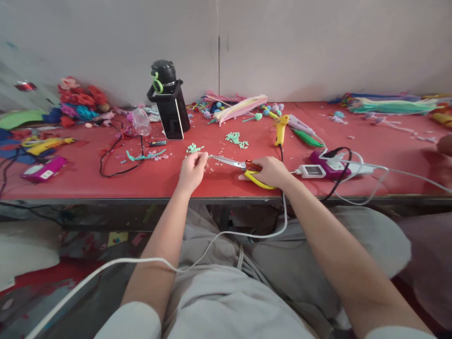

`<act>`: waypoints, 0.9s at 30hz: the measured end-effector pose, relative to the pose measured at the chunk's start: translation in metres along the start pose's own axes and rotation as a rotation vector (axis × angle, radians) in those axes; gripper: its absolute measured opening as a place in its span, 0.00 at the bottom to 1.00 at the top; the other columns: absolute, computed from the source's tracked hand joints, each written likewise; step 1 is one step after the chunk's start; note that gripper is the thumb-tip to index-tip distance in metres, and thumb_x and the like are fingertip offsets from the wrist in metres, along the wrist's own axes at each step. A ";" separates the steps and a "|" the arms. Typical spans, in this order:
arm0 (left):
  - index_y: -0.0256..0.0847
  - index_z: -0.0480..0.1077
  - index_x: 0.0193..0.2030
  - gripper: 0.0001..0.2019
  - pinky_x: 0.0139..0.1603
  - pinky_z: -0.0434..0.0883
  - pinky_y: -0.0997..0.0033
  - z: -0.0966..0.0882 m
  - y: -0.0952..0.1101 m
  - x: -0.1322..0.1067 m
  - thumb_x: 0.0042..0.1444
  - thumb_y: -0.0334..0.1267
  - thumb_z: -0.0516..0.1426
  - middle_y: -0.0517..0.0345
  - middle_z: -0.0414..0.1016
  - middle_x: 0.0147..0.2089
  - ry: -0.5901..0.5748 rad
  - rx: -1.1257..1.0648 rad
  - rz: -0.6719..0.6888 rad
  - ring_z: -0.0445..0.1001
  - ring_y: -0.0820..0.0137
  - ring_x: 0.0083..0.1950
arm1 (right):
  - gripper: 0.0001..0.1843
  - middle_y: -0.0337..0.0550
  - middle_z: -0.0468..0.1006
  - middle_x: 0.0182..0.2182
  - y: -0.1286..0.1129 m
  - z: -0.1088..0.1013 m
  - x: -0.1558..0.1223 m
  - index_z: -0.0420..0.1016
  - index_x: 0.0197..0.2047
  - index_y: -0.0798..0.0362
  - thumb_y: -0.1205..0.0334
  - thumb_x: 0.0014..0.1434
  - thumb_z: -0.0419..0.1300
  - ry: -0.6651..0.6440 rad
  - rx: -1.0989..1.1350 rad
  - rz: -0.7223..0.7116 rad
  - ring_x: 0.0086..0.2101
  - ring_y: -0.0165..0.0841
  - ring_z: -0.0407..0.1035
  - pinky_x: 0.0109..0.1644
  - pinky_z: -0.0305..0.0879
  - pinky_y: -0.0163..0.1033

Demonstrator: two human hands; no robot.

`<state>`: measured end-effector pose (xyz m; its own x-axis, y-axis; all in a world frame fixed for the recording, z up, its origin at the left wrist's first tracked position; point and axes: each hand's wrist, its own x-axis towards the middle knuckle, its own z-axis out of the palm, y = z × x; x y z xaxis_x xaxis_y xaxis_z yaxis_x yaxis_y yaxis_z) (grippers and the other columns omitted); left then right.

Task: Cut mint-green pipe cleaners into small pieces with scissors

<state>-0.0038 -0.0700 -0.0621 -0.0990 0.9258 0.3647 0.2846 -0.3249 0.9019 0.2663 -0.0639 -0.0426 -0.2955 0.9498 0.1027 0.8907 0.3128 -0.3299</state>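
Observation:
My right hand [271,172] grips a pair of scissors [229,162] with red and yellow handles, the blades pointing left. Their tips reach close to the fingertips of my left hand [193,172]. Thumb and fingers of that hand are pinched together; whatever is between them is too small to make out. Just beyond my left hand lies a small heap of mint-green bits [193,149]. A larger scatter of mint-green pieces [236,140] lies farther back on the red table [158,183]. Tiny pale crumbs are strewn around the blades.
A black phone [172,118] leans against a black bottle [164,71]. Pipe cleaners [243,108] lie at the back. A yellow glue gun [281,129] stands beyond my right hand, near a purple power strip [328,165]. A white cable [226,232] crosses my lap.

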 end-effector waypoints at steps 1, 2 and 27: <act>0.41 0.72 0.31 0.15 0.29 0.65 0.72 0.000 0.000 0.000 0.67 0.46 0.59 0.61 0.71 0.24 0.003 -0.003 -0.001 0.68 0.74 0.25 | 0.39 0.41 0.70 0.23 0.000 0.000 0.000 0.65 0.24 0.49 0.17 0.47 0.57 -0.001 0.004 0.000 0.26 0.33 0.60 0.32 0.50 0.40; 0.41 0.72 0.32 0.14 0.29 0.65 0.72 0.000 -0.001 0.000 0.66 0.46 0.59 0.61 0.71 0.24 0.006 -0.007 -0.004 0.68 0.74 0.25 | 0.39 0.41 0.69 0.22 0.000 0.000 -0.001 0.64 0.24 0.49 0.16 0.47 0.57 -0.001 0.007 0.000 0.26 0.33 0.60 0.32 0.50 0.41; 0.42 0.70 0.30 0.18 0.28 0.64 0.71 0.000 0.000 0.000 0.66 0.52 0.59 0.61 0.68 0.24 -0.002 -0.004 0.001 0.66 0.74 0.24 | 0.41 0.41 0.68 0.22 0.003 0.001 0.000 0.61 0.23 0.49 0.15 0.46 0.56 0.011 0.038 -0.006 0.26 0.33 0.59 0.31 0.50 0.41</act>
<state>-0.0041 -0.0698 -0.0624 -0.0970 0.9257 0.3657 0.2808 -0.3270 0.9023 0.2684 -0.0629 -0.0442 -0.2967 0.9480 0.1151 0.8753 0.3182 -0.3642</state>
